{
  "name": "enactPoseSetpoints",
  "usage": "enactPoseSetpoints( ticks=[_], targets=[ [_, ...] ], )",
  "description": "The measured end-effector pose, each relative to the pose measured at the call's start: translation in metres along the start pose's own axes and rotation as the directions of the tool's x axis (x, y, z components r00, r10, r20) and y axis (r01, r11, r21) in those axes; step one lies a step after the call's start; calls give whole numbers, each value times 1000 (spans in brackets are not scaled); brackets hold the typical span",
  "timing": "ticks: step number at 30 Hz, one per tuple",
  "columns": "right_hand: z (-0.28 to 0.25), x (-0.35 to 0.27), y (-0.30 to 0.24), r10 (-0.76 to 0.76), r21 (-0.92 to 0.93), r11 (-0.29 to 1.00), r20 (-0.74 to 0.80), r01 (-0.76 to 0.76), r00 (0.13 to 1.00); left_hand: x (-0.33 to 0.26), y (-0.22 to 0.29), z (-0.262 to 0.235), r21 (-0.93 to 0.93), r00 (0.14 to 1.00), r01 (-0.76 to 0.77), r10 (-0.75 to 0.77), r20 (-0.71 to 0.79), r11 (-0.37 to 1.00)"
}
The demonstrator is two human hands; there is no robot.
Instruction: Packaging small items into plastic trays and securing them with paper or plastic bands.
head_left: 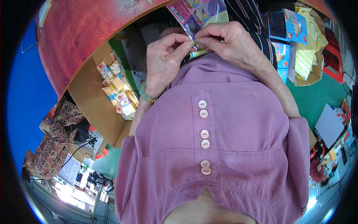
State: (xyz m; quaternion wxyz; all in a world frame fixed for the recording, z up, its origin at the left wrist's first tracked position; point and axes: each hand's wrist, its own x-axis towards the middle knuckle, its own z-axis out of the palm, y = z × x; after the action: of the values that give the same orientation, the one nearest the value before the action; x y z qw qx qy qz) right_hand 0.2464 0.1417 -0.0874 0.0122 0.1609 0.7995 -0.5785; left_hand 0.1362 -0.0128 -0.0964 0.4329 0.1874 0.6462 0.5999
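Note:
My left hand and my right hand meet above my lap. Between them is a glossy purple printed card with a pale yellow part at its lower right. Both hands are closed, thumb against fingers, at the card's near edge, where a narrow folded strip shows between the fingertips. The card's far end runs out of the picture at the top. The fingers hide part of the fold. A green bead bracelet circles my left wrist.
An open cardboard box at my left holds several small printed packs. Beyond it curves a red tabletop. To my right, another carton holds blue printed cards and yellow sheets, near a red stool. Another person is at far left.

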Motion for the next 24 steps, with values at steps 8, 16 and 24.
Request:
enactPoseSetpoints(
  ticks=[8,16,24],
  targets=[
    [-1,0,0,-25,-17,1000,-2,25,1000,3,-4,-3,-57,998,5,-1,59,998],
    [0,1,5,30,60,998,23,-32,999,4,-11,-5,-150,995,73,-62,76,986],
    [2,3,5,43,75,996,36,-45,998,1,-10,-6,-219,989,139,-127,70,966]
  ],
)
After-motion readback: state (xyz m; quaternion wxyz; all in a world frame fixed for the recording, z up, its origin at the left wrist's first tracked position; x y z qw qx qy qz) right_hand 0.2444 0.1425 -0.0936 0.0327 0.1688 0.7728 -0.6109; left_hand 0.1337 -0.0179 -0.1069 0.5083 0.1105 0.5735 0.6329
